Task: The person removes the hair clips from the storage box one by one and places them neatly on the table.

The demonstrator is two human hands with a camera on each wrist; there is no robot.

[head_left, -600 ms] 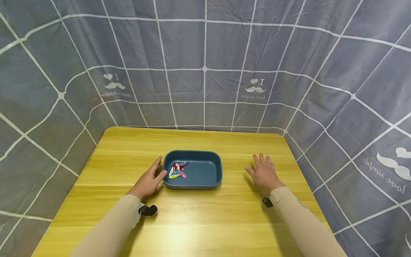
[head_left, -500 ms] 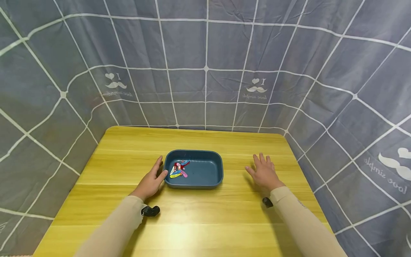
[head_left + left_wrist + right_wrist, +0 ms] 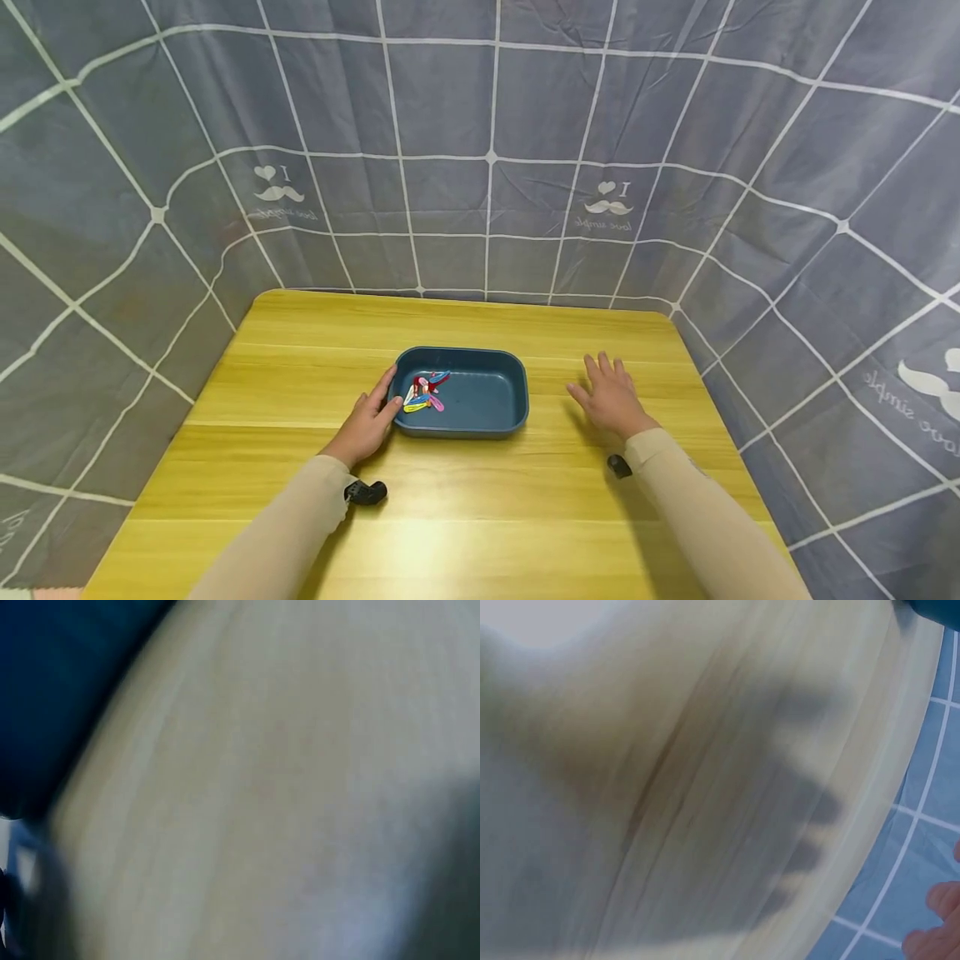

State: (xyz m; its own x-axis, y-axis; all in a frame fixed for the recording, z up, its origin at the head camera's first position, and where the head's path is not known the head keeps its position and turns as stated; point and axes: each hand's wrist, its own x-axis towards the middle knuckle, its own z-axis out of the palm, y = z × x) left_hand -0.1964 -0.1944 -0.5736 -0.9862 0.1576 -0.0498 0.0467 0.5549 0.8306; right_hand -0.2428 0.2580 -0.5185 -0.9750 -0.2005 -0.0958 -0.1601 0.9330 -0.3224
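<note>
A dark blue rectangular plastic bin [image 3: 480, 434] stands on the wooden table. Inside, towards its left end, lies a small pile of colourful snap hair clips [image 3: 426, 392] in red, blue, yellow, pink and white. My left hand [image 3: 365, 429] holds the bin's left side, thumb over the rim and fingers along the outer wall. The left wrist view shows only the blurred bin [image 3: 67, 682] and tabletop. Well to the right of the bin, my right hand [image 3: 611, 400] hovers with spread fingers, holding nothing; its fingertips [image 3: 937, 922] show at the right wrist view's lower right.
The yellow wood-grain table [image 3: 480, 517] ends at rounded back corners. A grey curtain [image 3: 420, 108] with white grid lines surrounds its back and sides. Black devices [image 3: 366, 492] are worn at both wrists.
My left fingers have closed in against the bin's left wall. My right hand has shifted slightly left, towards the bin. The head view has turned a little; the bin and clips stay put.
</note>
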